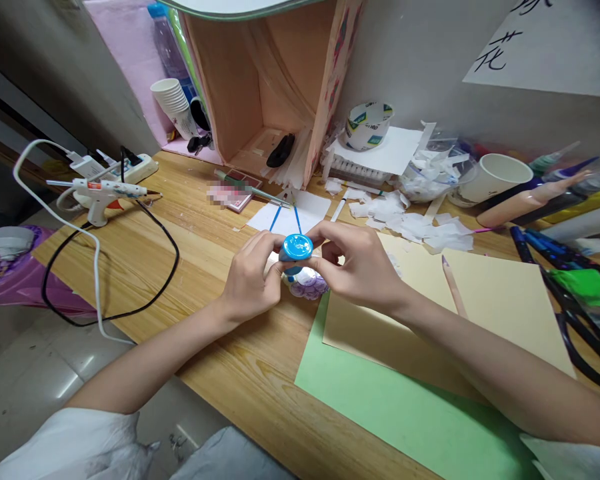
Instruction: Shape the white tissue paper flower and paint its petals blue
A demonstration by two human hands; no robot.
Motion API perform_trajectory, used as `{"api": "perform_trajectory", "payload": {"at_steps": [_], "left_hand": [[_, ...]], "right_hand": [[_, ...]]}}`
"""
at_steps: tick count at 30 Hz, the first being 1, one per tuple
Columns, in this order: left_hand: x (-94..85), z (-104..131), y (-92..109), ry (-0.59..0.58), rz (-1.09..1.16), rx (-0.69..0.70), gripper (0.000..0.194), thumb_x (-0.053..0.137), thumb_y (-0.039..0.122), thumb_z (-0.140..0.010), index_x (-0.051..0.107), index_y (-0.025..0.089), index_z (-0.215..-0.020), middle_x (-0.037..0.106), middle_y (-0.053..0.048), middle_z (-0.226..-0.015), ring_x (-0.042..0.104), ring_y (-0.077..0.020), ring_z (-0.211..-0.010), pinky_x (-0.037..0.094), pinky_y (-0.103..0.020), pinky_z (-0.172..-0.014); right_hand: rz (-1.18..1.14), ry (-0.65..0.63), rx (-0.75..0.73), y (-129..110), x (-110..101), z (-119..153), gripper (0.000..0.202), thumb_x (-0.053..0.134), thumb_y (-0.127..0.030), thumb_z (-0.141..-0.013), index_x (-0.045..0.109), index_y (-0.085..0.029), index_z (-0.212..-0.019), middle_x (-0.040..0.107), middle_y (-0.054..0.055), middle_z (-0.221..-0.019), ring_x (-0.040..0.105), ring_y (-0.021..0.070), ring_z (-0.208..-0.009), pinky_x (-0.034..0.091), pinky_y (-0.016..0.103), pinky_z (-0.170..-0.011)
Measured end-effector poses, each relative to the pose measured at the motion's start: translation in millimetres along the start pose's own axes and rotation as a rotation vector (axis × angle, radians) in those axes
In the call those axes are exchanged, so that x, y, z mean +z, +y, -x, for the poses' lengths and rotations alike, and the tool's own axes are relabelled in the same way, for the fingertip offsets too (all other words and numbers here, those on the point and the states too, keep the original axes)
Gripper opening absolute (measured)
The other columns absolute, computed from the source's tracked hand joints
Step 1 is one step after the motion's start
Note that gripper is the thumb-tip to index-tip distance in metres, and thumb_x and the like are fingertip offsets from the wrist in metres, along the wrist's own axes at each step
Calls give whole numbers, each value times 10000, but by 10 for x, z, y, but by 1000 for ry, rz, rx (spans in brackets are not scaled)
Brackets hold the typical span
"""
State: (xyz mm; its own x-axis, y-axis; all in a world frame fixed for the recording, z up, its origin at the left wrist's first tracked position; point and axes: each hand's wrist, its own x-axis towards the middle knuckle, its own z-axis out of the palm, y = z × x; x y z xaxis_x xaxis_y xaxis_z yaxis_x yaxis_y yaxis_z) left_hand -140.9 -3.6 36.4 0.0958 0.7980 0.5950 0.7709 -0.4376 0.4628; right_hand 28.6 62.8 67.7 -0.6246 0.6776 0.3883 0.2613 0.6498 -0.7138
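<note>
A small round object with a glossy blue top (297, 247) is held up over the wooden table (220, 373) between both hands. My left hand (255, 277) pinches its left side with thumb and fingers. From the right, my right hand (357, 263) grips the other side, fingers curled. Just below and partly hidden by the hands sits a purple and white object (309, 285) with a bumpy surface. Two thin blue sticks (276, 218) show behind the hands over a white paper (313, 210).
Yellow sheets (510, 293) and a green sheet (360, 400) lie at the right, with a pencil (453, 285) on top. A glue gun (97, 193) with cables is at the left. Behind are a pink box (275, 80), paper scraps (410, 220), paint bottles (535, 200) and scissors (575, 320).
</note>
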Motion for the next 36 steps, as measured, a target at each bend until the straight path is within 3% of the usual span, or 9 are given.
{"api": "perform_trajectory", "payload": {"at_steps": [12, 17, 21, 27, 33, 36], "left_hand": [[-21, -5, 1, -70, 47, -19, 179, 484, 72, -791, 516, 190, -921, 630, -29, -860, 584, -168, -792, 460, -278, -684], [-20, -4, -13, -96, 78, 2, 170, 489, 89, -819, 523, 182, -957, 624, -37, -876, 583, -169, -815, 462, -276, -705], [-20, -24, -40, -102, 115, 3, 153, 502, 124, -845, 525, 189, -982, 628, -38, -902, 585, -169, -840, 464, -283, -740], [-6, -61, -130, -94, 186, -22, 152, 551, 212, -875, 542, 181, -1023, 636, -53, -960, 591, -168, -893, 470, -289, -784], [31, -48, -88, -96, 145, -34, 343, 668, 334, -805, 538, 183, -1084, 645, -83, -1039, 590, -211, -975, 469, -336, -855], [72, -24, -15, -69, 91, -63, 302, 670, 342, -802, 549, 191, -1035, 652, -66, -986, 591, -210, -943, 470, -326, -822]], "right_hand": [[-31, -53, 63, -4, -52, -20, 39, 655, -182, -726, 627, -154, -730, 548, -49, -548, 397, 52, -442, 316, 214, -479], [-20, -137, 8, 6, -154, -70, 95, 681, -226, -734, 628, -148, -745, 563, -39, -561, 458, 62, -469, 346, 205, -475], [-56, -171, -2, 14, -208, -87, 80, 671, -200, -754, 624, -153, -797, 638, -9, -681, 546, 82, -549, 428, 206, -514], [-157, -124, 52, 11, -195, -80, 63, 669, -157, -761, 634, -165, -813, 690, 13, -795, 646, 126, -696, 546, 248, -656], [-220, -13, 201, -42, -139, -59, 86, 698, -179, -730, 626, -165, -775, 691, 9, -775, 669, 140, -660, 549, 254, -606], [-236, 30, 235, -74, -109, -40, 115, 714, -201, -712, 614, -167, -759, 686, 10, -768, 661, 141, -641, 548, 263, -596]]}}
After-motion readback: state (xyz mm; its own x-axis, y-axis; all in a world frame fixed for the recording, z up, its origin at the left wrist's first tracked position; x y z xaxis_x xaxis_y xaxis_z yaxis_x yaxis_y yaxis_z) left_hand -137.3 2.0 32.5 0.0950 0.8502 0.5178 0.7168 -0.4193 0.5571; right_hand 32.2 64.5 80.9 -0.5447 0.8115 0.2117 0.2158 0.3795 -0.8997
